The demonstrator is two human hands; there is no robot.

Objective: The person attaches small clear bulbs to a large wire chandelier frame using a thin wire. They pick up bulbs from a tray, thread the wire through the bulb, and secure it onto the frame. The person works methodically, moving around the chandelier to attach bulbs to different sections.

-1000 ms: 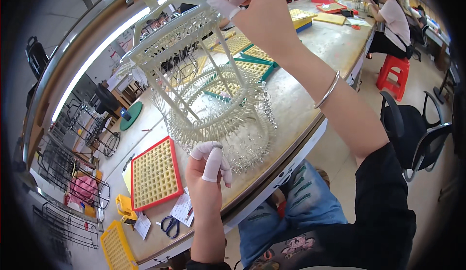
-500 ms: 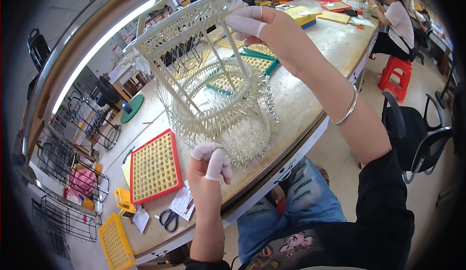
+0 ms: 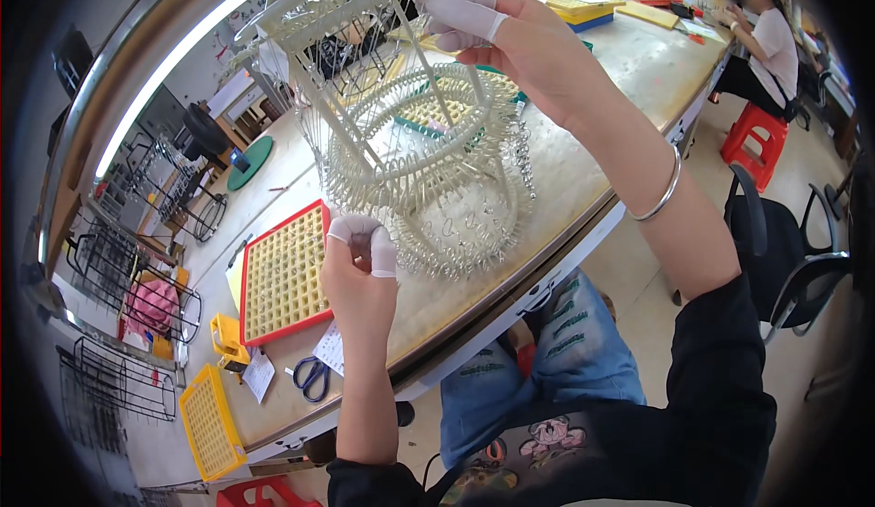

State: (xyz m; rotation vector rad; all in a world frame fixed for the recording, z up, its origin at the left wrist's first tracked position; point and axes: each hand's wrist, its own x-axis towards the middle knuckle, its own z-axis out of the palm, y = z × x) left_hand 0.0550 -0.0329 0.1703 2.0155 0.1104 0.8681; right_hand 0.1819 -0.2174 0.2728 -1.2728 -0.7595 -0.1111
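A cream-coated wire rack [image 3: 415, 174] stands on the table in front of me, with rings and bars full of small hooks. Small shiny pieces [image 3: 465, 243] hang thickly around its lower part. White finger covers sit on both my hands. My right hand [image 3: 510, 38] is raised to the rack's upper right corner, fingers pinched together at its hooks; what lies between the fingertips is hidden. Beside the rack's lower left side, my left hand [image 3: 360, 266] has thumb and forefinger curled together. Anything in that pinch is too small to make out.
Left of the rack lie a red-framed compartment tray [image 3: 287, 275], dark-handled scissors [image 3: 312, 379], a paper slip [image 3: 259, 376] and a yellow tray [image 3: 212, 423]. Green-edged trays [image 3: 424, 111] lie behind it. At right are a black chair [image 3: 784, 252] and a person [image 3: 766, 47] on a red stool [image 3: 755, 147].
My view has shifted, so the rack appears higher. My left hand has moved left, slightly away from the rack's lower part. My right hand stays at the upper corner, a little further in.
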